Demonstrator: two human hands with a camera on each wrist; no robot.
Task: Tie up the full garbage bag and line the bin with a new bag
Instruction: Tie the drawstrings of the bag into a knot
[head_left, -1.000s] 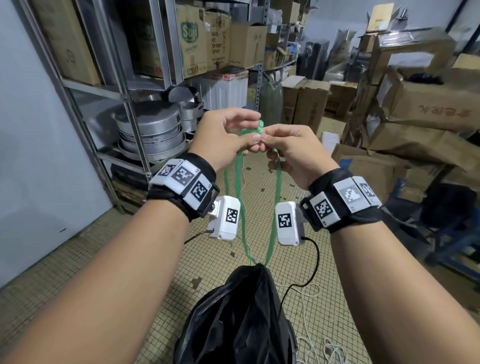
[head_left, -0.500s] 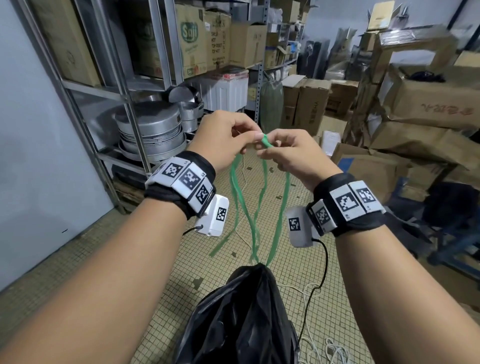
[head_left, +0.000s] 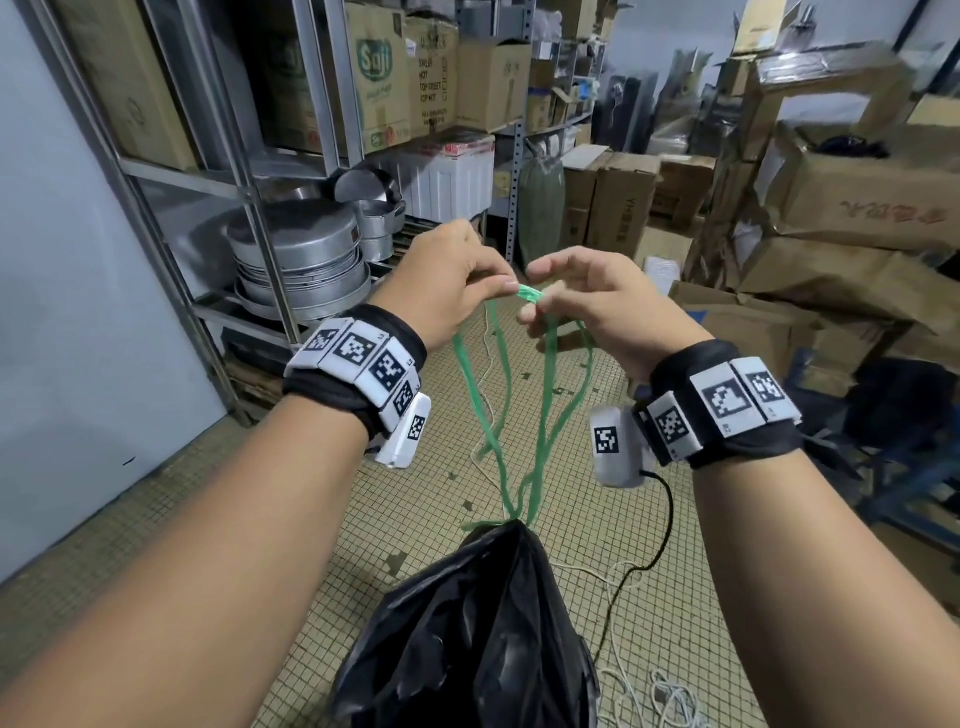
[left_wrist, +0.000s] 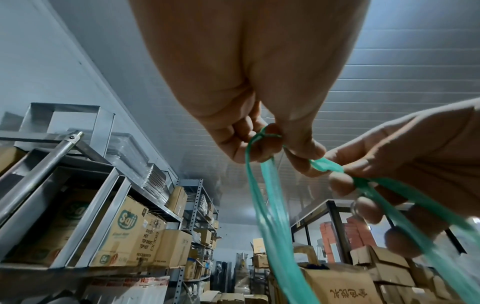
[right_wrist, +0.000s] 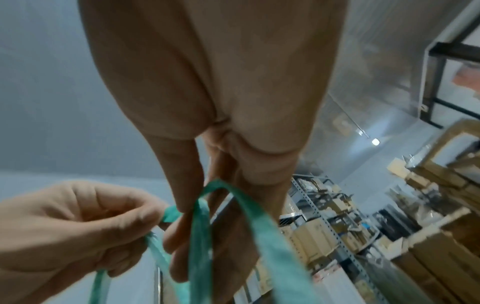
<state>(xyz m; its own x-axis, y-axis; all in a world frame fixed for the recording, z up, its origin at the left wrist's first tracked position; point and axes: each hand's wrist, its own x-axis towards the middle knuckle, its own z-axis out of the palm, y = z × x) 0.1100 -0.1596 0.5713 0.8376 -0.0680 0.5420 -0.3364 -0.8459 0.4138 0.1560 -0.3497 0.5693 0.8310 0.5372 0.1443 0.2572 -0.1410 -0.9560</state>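
Note:
A full black garbage bag (head_left: 467, 639) hangs low in the middle, its neck gathered by green drawstrings (head_left: 543, 405) that rise to both hands. My left hand (head_left: 452, 280) pinches a drawstring (left_wrist: 262, 185) between thumb and fingers, and a loop crosses its fingertips. My right hand (head_left: 576, 301) holds the other loop (right_wrist: 233, 205) over its curled fingers, index finger raised. A short green stretch (head_left: 530, 294) spans between the two hands. No bin or new bag is in view.
A metal shelf rack (head_left: 270, 171) with stacked round pans (head_left: 301, 260) and cardboard boxes (head_left: 395, 78) stands at left. More boxes (head_left: 857, 208) are piled at right. White and black cables (head_left: 639, 571) lie on the tiled floor (head_left: 208, 519) beside the bag.
The hands have drawn slightly apart and lower, stretching a short piece of drawstring between them. The loops have opened out wider below the hands. The bag hangs in the same place.

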